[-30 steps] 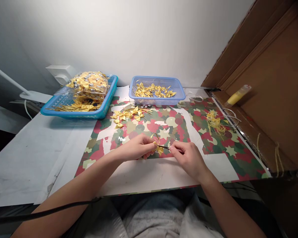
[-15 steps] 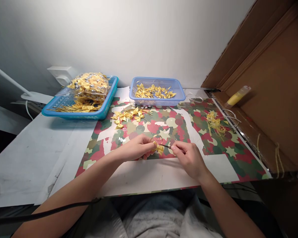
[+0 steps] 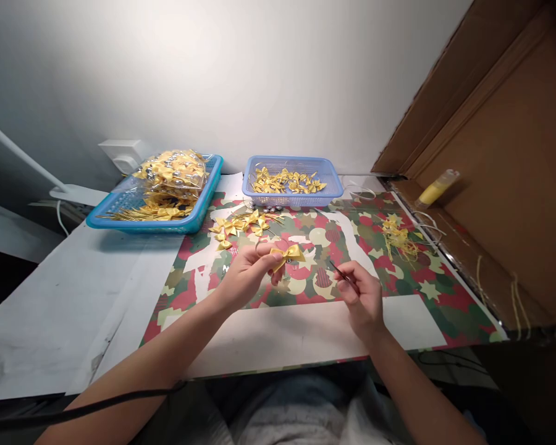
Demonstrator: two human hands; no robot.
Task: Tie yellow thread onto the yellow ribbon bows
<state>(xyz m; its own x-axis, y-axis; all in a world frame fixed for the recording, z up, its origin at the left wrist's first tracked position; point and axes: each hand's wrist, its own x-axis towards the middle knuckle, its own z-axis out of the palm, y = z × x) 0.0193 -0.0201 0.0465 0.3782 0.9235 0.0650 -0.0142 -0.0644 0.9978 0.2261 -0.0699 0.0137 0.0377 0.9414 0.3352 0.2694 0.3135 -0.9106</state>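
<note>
Glossy yellow bow [image 3: 291, 253] pinched by left fingers [image 3: 269, 263], slim dark tool [image 3: 337, 269] by right fingers [image 3: 349, 293].

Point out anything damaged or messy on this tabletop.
The patterned covering looks damaged: ragged white patches break its print, as if torn away. Toward its right side, yellow threads lie in a loose tangle.

Pinching a yellow bow [image 3: 290, 253] in the left hand [image 3: 251, 269] over the patterned sheet [image 3: 317, 287], gripping a dark tool [image 3: 341, 272] in the right hand [image 3: 364, 301], apart from the bow! Across the counter [image 3: 46, 315], past loose bows [image 3: 260, 226], to a blue basket [image 3: 294, 198] of more bows, then right to tangled yellow threads [image 3: 397, 236]
</note>
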